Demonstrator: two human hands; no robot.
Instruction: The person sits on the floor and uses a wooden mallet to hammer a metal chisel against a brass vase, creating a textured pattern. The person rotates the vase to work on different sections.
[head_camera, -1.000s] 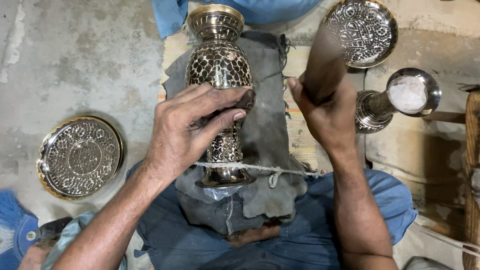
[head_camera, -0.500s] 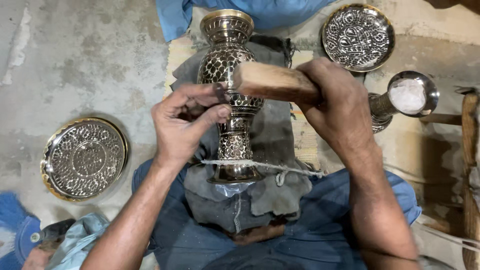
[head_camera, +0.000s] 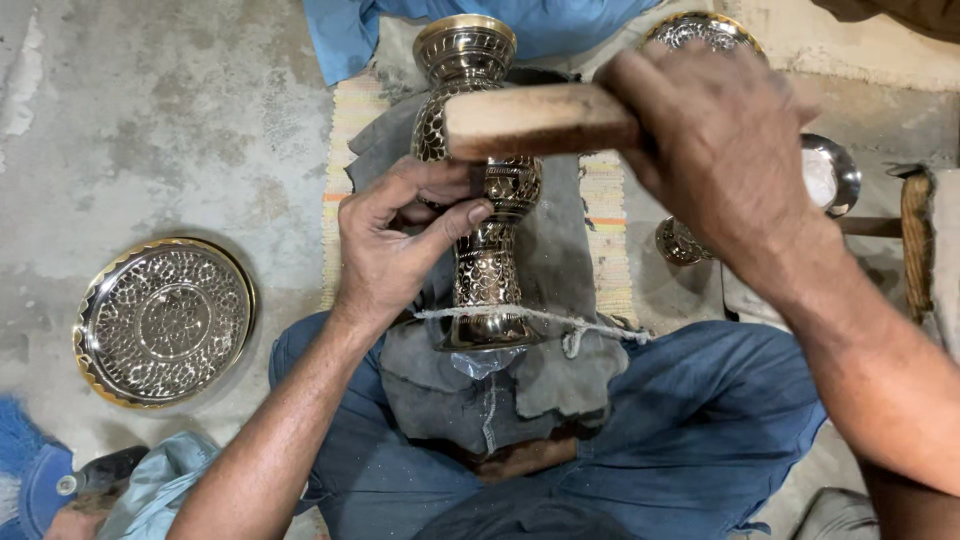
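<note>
An engraved brass vase (head_camera: 487, 260) lies on a grey cloth (head_camera: 560, 240) over my lap, its foot tied down with a white string (head_camera: 530, 318). My left hand (head_camera: 395, 240) rests against the vase's body with fingers pinched together; a small tool may be in them, but it is hidden. My right hand (head_camera: 715, 150) grips a wooden mallet (head_camera: 535, 120), held level above the vase's upper body, its flat end pointing left.
An engraved round brass plate (head_camera: 165, 322) lies on the concrete floor at left. Another plate (head_camera: 690, 30) sits at the top behind my right hand, and a brass goblet (head_camera: 835, 175) with a pale inside lies at right. Blue cloth (head_camera: 350, 30) is at the top.
The wooden mallet swung from upright at the right down to level over the vase. My left hand shifted from covering the vase body to a pinch at its side.
</note>
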